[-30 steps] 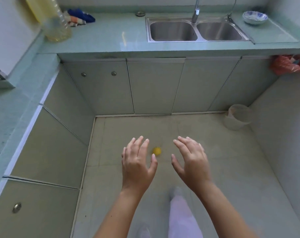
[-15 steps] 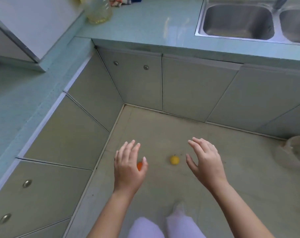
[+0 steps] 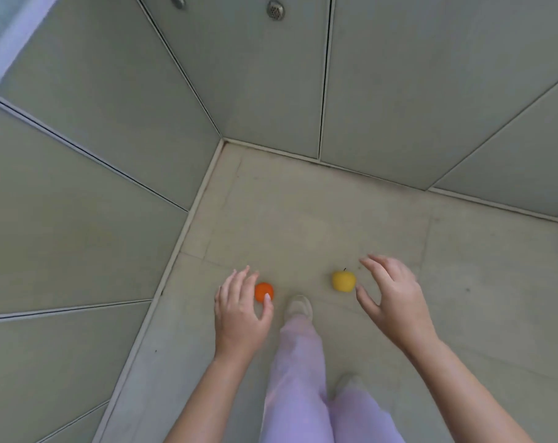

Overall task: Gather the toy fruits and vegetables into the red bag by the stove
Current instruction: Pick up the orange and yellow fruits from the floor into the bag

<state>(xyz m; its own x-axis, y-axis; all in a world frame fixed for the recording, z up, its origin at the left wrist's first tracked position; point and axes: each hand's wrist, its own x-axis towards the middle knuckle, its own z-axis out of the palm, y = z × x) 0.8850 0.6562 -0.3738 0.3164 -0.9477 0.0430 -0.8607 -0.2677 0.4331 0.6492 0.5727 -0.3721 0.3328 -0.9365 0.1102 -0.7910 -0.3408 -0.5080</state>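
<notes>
Two toy fruits lie on the beige floor near the cabinet corner. An orange round toy fruit (image 3: pixel 263 290) sits just beyond my left hand (image 3: pixel 240 310), whose fingers are spread and partly cover it; whether they touch it I cannot tell. A yellow toy apple (image 3: pixel 343 281) with a small dark stem lies to the right, close to the thumb of my right hand (image 3: pixel 392 295), which is spread with nothing in it. The red bag is out of view.
Grey-green cabinet doors (image 3: pixel 264 75) close the floor in on the left and at the back, meeting in a corner. My legs in lilac trousers (image 3: pixel 298 372) and light shoes stand between the two fruits. Floor tiles (image 3: pixel 494 282) stretch to the right.
The view has tilted down and come much closer to the floor. Both hands have dropped toward the fruits, the left to the orange one, the right to the yellow apple.
</notes>
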